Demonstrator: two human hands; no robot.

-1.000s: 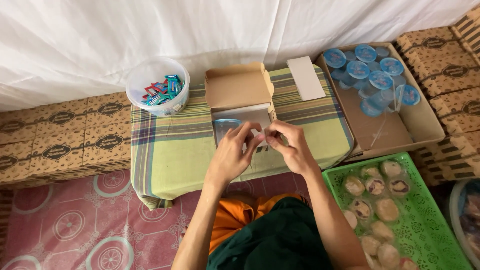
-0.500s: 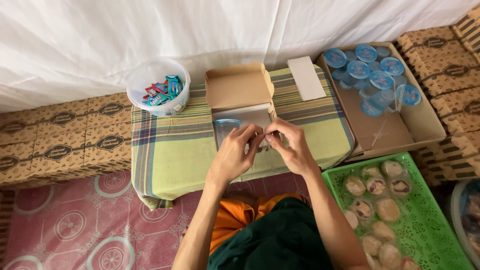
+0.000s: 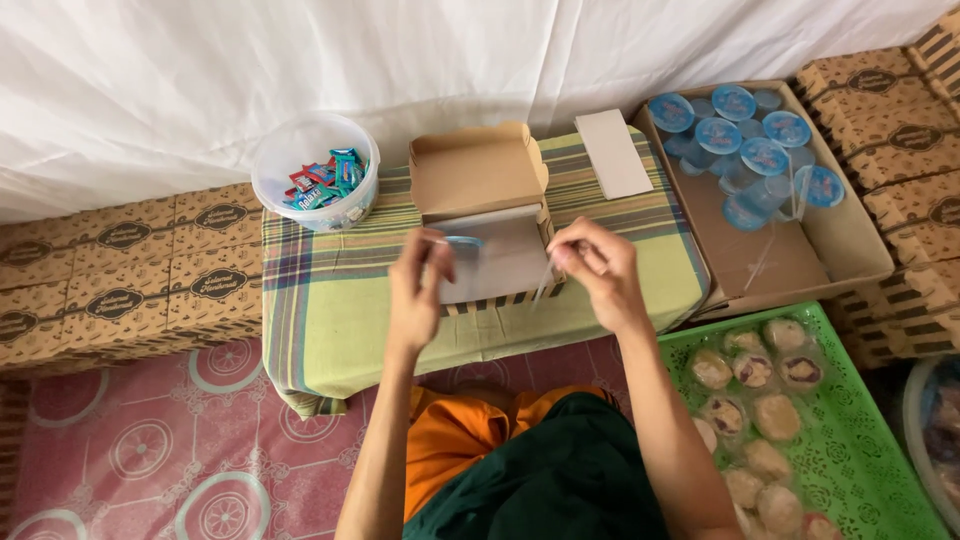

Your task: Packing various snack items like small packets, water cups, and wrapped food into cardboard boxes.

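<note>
At lower right a green tray (image 3: 850, 440) holds wrapped round cakes; above it, mid-frame, the left hand (image 3: 420, 290) pinches a small clear cup (image 3: 462, 243) with a blue lid, tipped on its side, while the right hand (image 3: 595, 265) pinches a thin clear straw (image 3: 543, 283) slanting downward. Both hover over an open brown box (image 3: 485, 215) on the striped-cloth bench (image 3: 330, 300). Farther back sit a tub (image 3: 315, 170) of coloured sweets at upper left, a flat grey card (image 3: 612, 152), and a carton (image 3: 800, 230) of blue-lidded cups at upper right.
</note>
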